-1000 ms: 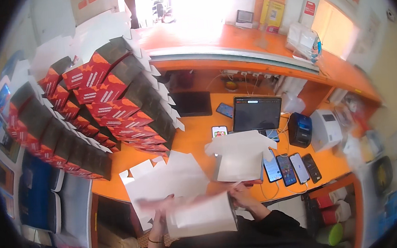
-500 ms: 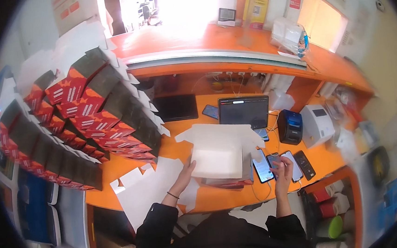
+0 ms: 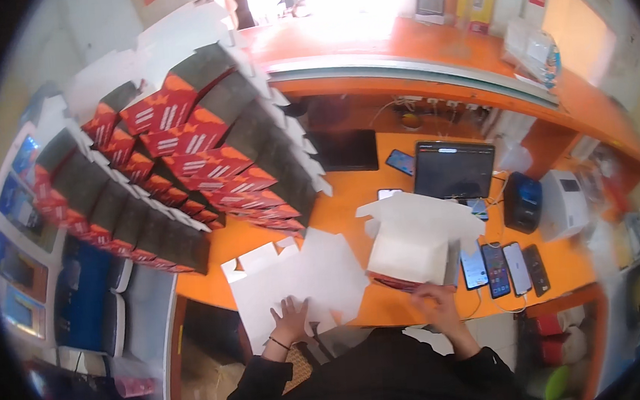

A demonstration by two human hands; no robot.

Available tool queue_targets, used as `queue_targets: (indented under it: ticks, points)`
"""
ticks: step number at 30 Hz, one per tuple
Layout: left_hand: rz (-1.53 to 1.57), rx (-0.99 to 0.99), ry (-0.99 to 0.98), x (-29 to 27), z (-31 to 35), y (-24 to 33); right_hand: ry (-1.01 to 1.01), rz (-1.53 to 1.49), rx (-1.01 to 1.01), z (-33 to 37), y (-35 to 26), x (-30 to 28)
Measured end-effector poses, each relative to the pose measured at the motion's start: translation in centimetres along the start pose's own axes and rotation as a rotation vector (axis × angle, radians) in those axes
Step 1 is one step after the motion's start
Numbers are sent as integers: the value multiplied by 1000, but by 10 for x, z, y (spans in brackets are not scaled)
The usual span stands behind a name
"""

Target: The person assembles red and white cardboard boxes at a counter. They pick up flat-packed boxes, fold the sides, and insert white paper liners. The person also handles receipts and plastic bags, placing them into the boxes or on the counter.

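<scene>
My left hand [image 3: 291, 323] rests with fingers spread on a flat white cardboard blank [image 3: 285, 282], palm down. To the right of the blank, an open box [image 3: 409, 249] with a white inside and red printed side stands on the orange desk, flaps raised. My right hand [image 3: 439, 309] hovers at the near right corner of the box, fingers loosely bent and somewhat blurred. Nothing shows in it; whether it touches the box, I cannot tell. Several phones [image 3: 496, 270] lie in a row right of the box.
Tall nested stacks of red and dark boxes [image 3: 228, 128] lean on the left. Behind the open box stands a tablet screen [image 3: 454, 171]; a black printer [image 3: 522, 201] and a white printer [image 3: 564, 203] stand farther right. A raised orange counter [image 3: 368, 49] runs across the back, and cables trail among the phones.
My left hand has let go of the box and moved left onto the flat blank. My right hand has come from over the phones toward the box corner. The view has turned left.
</scene>
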State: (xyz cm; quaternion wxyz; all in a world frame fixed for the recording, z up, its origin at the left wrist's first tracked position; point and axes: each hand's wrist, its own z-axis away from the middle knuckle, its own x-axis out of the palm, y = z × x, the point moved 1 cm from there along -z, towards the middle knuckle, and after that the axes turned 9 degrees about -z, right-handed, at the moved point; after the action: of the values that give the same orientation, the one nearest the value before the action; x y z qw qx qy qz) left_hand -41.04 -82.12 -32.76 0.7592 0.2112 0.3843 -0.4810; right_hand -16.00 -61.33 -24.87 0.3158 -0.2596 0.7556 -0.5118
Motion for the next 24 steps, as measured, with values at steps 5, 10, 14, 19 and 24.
queue_targets:
  ticks: [5,10,14,19,24]
  points:
    - [186,177,386,35,1,-22,-579,222,-85,-21,55,100]
    - [490,253,250,5,22,-43,-651,437,-443,-28,93,155]
    - [300,55,275,36,28,-72,-765,403,-140,-50,84,162]
    - [701,109,376,-8,88,-89,-307,131,-504,-64,-37,141]
    - [1905,136,144,2,114,-73,-315,64,-511,-32,-69,138]
